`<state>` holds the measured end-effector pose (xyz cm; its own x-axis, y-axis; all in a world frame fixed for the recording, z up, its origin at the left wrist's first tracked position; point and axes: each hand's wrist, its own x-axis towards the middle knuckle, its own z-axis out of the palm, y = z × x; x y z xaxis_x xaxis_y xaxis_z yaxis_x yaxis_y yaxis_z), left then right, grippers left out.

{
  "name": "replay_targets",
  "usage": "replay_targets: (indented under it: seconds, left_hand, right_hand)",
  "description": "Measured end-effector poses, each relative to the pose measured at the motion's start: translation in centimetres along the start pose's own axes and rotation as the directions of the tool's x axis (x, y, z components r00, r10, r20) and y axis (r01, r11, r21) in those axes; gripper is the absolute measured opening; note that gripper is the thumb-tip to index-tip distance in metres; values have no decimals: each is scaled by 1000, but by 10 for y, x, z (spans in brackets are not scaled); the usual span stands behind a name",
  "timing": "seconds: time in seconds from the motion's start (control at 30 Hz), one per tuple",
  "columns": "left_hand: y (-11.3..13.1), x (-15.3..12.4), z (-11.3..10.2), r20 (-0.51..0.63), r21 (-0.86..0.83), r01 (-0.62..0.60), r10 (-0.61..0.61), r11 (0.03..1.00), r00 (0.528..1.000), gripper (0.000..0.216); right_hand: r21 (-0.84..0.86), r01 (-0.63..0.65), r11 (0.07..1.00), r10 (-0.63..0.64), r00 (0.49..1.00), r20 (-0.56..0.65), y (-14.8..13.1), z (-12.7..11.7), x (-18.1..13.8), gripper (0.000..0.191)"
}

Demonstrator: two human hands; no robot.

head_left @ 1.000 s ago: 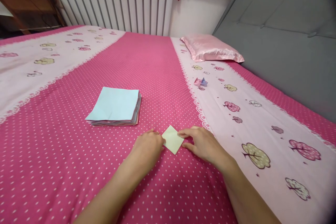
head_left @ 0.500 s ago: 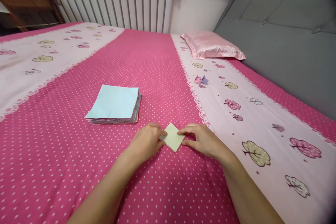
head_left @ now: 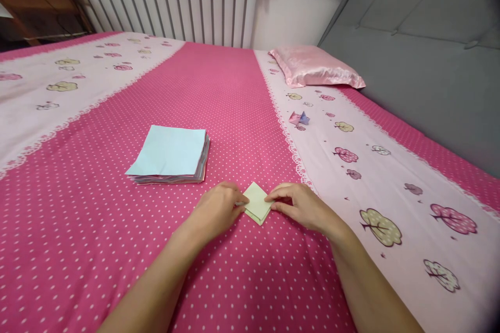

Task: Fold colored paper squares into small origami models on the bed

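Observation:
A small folded pale green paper square [head_left: 257,202] lies on the pink dotted bedsheet [head_left: 219,114] in front of me. My left hand [head_left: 216,210] pinches its left corner with curled fingers. My right hand [head_left: 302,207] pinches its right corner, thumb and fingers pressed together on the paper. The paper sits between both hands, its right side slightly folded inward. A stack of coloured paper sheets [head_left: 170,155] with a light blue sheet on top rests to the left, a little beyond my left hand.
A small pink and blue folded paper figure [head_left: 299,118] lies on the pale patterned stripe to the right. A pink satin pillow [head_left: 315,67] rests against the grey headboard [head_left: 422,47]. A white radiator [head_left: 175,0] stands behind the bed.
Both hands have closed in on the green paper, and its visible area has shrunk as the corners come inward. The view has tilted slightly.

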<state>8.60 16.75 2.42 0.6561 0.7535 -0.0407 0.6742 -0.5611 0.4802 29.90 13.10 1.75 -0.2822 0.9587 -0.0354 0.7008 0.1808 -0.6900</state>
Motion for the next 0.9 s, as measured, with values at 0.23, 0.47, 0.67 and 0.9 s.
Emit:
replay_targets:
  seconds: [0.23, 0.47, 0.67, 0.9]
  left_hand:
    - [4, 3, 4, -31, 60, 39, -37, 997, 999, 26]
    - [11, 7, 18, -191, 193, 210, -173, 958, 966, 24]
    - [11, 9, 22, -280, 248, 314, -242, 917, 929, 20]
    - [10, 11, 23, -233, 144, 210, -173, 967, 957, 17]
  right_hand:
    - [-101, -4, 995, 2, 1000, -24, -6, 0, 2, 22]
    - [-177, -132, 975, 103, 982, -159, -7, 15, 8, 16]
    - [-84, -206, 975, 180, 952, -248, -3, 26, 11, 6]
    - [-135, -132, 982, 91, 957, -275, -4, 28, 11, 11]
